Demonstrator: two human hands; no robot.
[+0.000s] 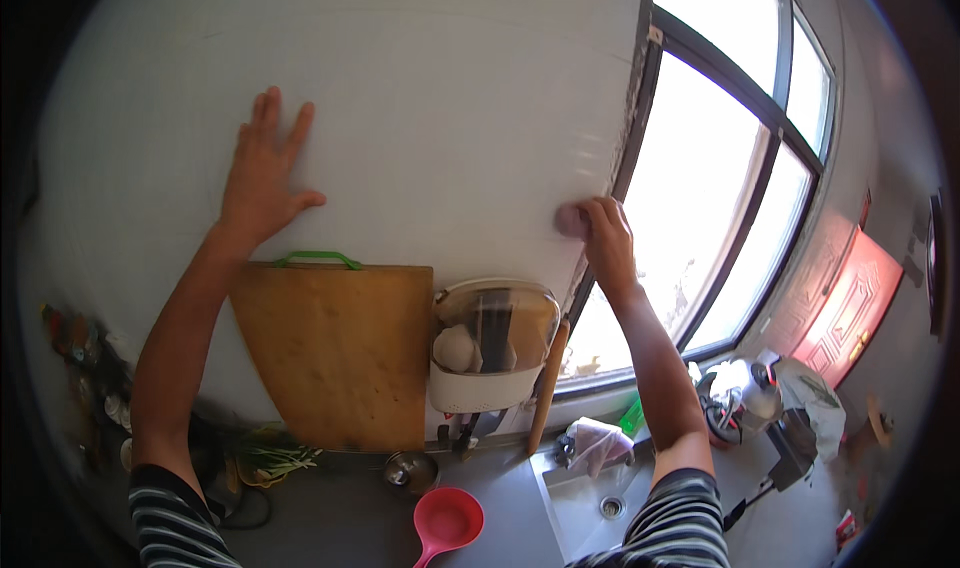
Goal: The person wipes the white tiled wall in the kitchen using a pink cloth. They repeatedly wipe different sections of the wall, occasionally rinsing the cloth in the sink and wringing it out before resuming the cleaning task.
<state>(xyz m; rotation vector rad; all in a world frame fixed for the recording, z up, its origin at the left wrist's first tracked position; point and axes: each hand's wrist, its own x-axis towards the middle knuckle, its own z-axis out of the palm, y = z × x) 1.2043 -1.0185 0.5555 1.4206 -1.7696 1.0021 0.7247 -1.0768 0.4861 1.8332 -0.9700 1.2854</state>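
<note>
My left hand [266, 166] is spread with its fingers apart against the pale wall [420, 117], above a wooden cutting board [337, 350] with a green handle. Near the window frame [637, 125], my right hand [609, 234] grips a bunched purplish cloth [572, 221] at the wall; the cloth is slightly blurred. Between and below the hands, a white wall-mounted holder [486, 391] with a clear cover contains pale and dark items. A wooden rolling pin [549, 388] leans beside the holder.
A pink dipper [448, 519] and a metal bowl [411, 473] sit on the grey counter. To the right are a steel sink [585, 493], a draped cloth [600, 444] and a metal kettle [754, 391]. Green vegetables [277, 455] lie at the left.
</note>
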